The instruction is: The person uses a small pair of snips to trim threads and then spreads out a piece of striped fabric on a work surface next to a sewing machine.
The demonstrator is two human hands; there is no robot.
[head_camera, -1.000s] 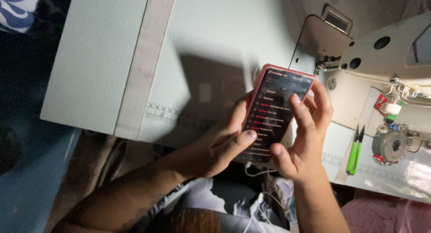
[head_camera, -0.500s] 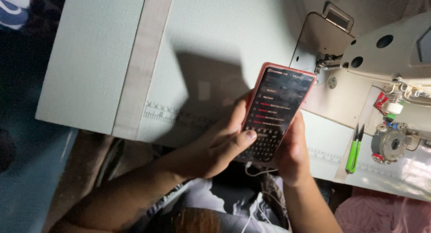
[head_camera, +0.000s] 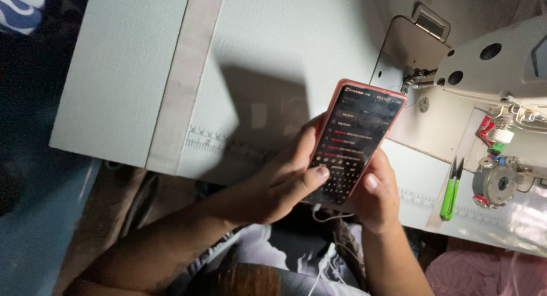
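A person seated at a sewing machine (head_camera: 490,68) holds a phone (head_camera: 356,142) in a pink case over the near edge of the pale surface (head_camera: 256,51). The left hand (head_camera: 279,179) cups the phone from the left, fingers curled behind it and thumb pressed on the lower part of the lit screen. The right hand (head_camera: 379,196) grips the lower right corner, thumb lying along the case edge. Both hands are closed on the phone, which tilts with its top toward the machine's needle area. A white cable (head_camera: 327,216) runs from the phone's bottom edge down toward the lap. Green snips (head_camera: 450,190) lie on the surface to the right, well apart from the hands. By the look of it, steady typing calls for the right hand to brace the corner firmly while the left thumb taps, keeping the cable slack and the phone clear of the machine.
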